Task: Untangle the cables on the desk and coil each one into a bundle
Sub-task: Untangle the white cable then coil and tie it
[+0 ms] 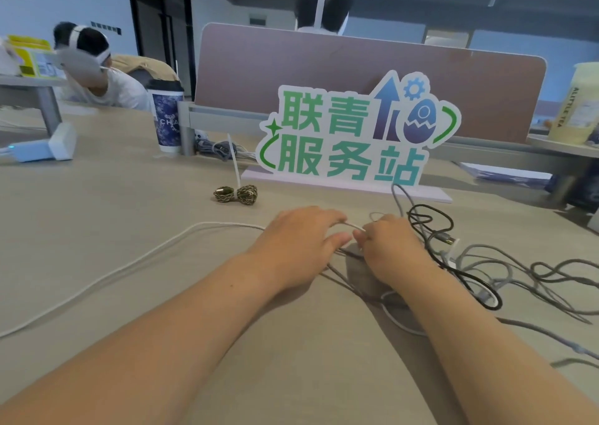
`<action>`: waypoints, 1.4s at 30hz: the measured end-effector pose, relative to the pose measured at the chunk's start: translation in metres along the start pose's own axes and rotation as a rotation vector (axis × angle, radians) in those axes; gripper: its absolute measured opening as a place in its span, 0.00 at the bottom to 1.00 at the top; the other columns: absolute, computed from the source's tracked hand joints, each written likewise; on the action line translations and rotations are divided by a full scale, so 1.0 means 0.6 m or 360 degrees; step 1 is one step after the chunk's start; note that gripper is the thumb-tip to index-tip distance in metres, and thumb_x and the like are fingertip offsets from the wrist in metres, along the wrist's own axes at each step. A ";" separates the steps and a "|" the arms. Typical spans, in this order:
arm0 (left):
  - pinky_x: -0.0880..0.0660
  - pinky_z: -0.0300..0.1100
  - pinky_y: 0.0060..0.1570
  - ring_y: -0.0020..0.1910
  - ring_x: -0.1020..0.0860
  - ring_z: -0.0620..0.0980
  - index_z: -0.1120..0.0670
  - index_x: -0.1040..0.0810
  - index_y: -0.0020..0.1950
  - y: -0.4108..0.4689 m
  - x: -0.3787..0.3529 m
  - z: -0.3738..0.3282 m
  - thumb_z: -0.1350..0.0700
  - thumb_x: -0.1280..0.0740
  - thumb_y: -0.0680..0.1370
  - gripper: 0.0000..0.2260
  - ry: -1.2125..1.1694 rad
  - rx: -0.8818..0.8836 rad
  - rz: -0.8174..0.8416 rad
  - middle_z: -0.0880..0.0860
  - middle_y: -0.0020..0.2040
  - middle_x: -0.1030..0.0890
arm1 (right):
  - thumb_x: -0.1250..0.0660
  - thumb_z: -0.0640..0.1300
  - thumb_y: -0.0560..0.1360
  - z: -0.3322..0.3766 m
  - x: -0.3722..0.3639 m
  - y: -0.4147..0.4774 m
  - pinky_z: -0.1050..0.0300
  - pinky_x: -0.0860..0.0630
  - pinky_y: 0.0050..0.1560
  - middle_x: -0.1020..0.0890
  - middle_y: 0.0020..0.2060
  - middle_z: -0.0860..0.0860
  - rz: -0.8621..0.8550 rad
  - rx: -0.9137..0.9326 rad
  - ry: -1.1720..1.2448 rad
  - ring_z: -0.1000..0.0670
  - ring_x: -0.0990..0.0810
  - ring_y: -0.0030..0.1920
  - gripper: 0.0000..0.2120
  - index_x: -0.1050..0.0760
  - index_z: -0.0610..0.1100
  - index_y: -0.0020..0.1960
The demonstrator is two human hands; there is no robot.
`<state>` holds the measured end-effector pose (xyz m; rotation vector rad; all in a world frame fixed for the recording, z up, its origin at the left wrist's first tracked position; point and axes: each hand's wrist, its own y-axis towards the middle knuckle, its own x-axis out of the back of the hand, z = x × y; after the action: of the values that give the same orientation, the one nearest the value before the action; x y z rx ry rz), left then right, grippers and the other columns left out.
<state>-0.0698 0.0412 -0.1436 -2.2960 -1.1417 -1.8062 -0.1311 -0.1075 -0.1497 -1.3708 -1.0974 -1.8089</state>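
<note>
A long white cable [136,259] runs from the desk's left edge to the middle, where both hands hold it. My left hand [301,240] pinches it between thumb and fingers, and my right hand [389,246] pinches it a little further along. A short taut stretch shows between the hands. Right of my right hand lies a tangle: a black cable [431,220] looped over several grey cables [518,272]. A braided brown cable [236,194], coiled and tied with a white strap, lies behind my left hand.
A white sign with green lettering [350,139] stands on a base just behind the hands, in front of a mauve divider [291,58]. A blue paper cup [167,116] stands at the back left, a white charger [42,147] at the far left. Two people sit beyond.
</note>
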 end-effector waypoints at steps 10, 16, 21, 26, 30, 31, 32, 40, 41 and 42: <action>0.51 0.52 0.73 0.73 0.41 0.49 0.46 0.41 0.75 0.013 -0.006 0.022 0.51 0.46 0.82 0.20 0.0113 -0.0071 0.0182 0.49 0.72 0.33 | 0.45 0.47 0.81 0.012 -0.002 -0.003 0.53 0.32 0.56 0.28 0.53 0.43 0.0025 0.0190 0.0061 0.43 0.31 0.59 0.15 0.23 0.40 0.55; 0.33 0.48 0.54 0.50 0.28 0.53 0.51 0.22 0.48 0.015 -0.007 0.022 0.49 0.44 0.81 0.13 0.0130 -0.0133 0.0011 0.50 0.43 0.25 | 0.41 0.48 0.78 0.013 -0.005 -0.003 0.51 0.30 0.57 0.27 0.55 0.45 -0.0006 0.0182 0.0120 0.43 0.30 0.60 0.13 0.22 0.42 0.54; 0.33 0.44 0.45 0.42 0.27 0.49 0.51 0.25 0.38 0.009 0.001 0.004 0.53 0.42 0.80 0.13 -0.0103 -0.0072 -0.0127 0.46 0.37 0.26 | 0.40 0.50 0.76 -0.001 0.006 0.000 0.49 0.29 0.55 0.27 0.52 0.48 -0.0049 0.0091 0.0150 0.46 0.30 0.54 0.11 0.22 0.49 0.53; 0.31 0.44 0.41 0.41 0.27 0.51 0.54 0.25 0.36 0.014 0.038 0.044 0.62 0.42 0.77 0.12 -0.0156 0.0288 -0.0546 0.50 0.39 0.23 | 0.36 0.50 0.75 -0.038 0.015 0.014 0.51 0.31 0.57 0.28 0.53 0.49 -0.0335 -0.0140 0.0493 0.46 0.33 0.58 0.07 0.22 0.50 0.50; 0.33 0.47 0.39 0.40 0.29 0.56 0.54 0.27 0.33 0.021 0.051 0.082 0.59 0.42 0.78 0.14 -0.0074 0.0500 -0.0723 0.53 0.36 0.25 | 0.33 0.57 0.72 -0.032 0.013 0.012 0.46 0.28 0.60 0.28 0.55 0.49 -0.0631 -0.0252 0.0600 0.47 0.34 0.63 0.14 0.22 0.48 0.50; 0.34 0.46 0.38 0.39 0.29 0.56 0.53 0.29 0.32 0.021 0.049 0.089 0.58 0.42 0.78 0.15 -0.0074 0.0541 -0.0703 0.53 0.34 0.26 | 0.31 0.58 0.71 -0.028 0.015 0.009 0.48 0.29 0.62 0.29 0.55 0.49 -0.0597 -0.0219 0.0620 0.48 0.35 0.62 0.15 0.22 0.48 0.50; 0.35 0.46 0.37 0.39 0.28 0.57 0.53 0.30 0.31 0.020 0.045 0.097 0.57 0.42 0.79 0.15 -0.0066 0.0591 -0.0671 0.52 0.33 0.26 | 0.30 0.58 0.70 -0.027 0.014 0.007 0.52 0.32 0.63 0.30 0.54 0.50 -0.0502 -0.0157 0.0668 0.50 0.36 0.61 0.16 0.22 0.48 0.50; 0.31 0.46 0.44 0.44 0.27 0.57 0.51 0.29 0.34 0.013 0.028 0.102 0.56 0.43 0.80 0.15 0.0026 0.0745 -0.0389 0.53 0.38 0.25 | 0.40 0.37 0.72 -0.012 0.069 -0.015 0.53 0.32 0.58 0.26 0.54 0.53 0.0064 0.0193 0.0347 0.47 0.31 0.59 0.15 0.20 0.54 0.47; 0.32 0.45 0.43 0.42 0.27 0.56 0.52 0.28 0.34 0.014 0.028 0.099 0.57 0.42 0.80 0.14 -0.0016 0.0732 -0.0391 0.53 0.37 0.25 | 0.39 0.39 0.73 -0.012 0.074 -0.018 0.51 0.36 0.61 0.27 0.57 0.53 -0.0027 0.0265 0.0010 0.47 0.34 0.61 0.16 0.21 0.56 0.52; 0.33 0.45 0.42 0.41 0.28 0.56 0.53 0.27 0.35 0.014 0.029 0.096 0.57 0.42 0.80 0.14 -0.0056 0.0715 -0.0398 0.52 0.35 0.26 | 0.38 0.41 0.74 -0.013 0.076 -0.022 0.51 0.38 0.61 0.28 0.58 0.54 -0.0103 0.0326 -0.0210 0.47 0.36 0.61 0.16 0.22 0.58 0.55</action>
<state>-0.0154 0.0685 -0.1450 -2.0019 -1.6988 -1.3803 -0.1585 -0.1078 -0.1104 -1.3604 -1.3699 -1.6174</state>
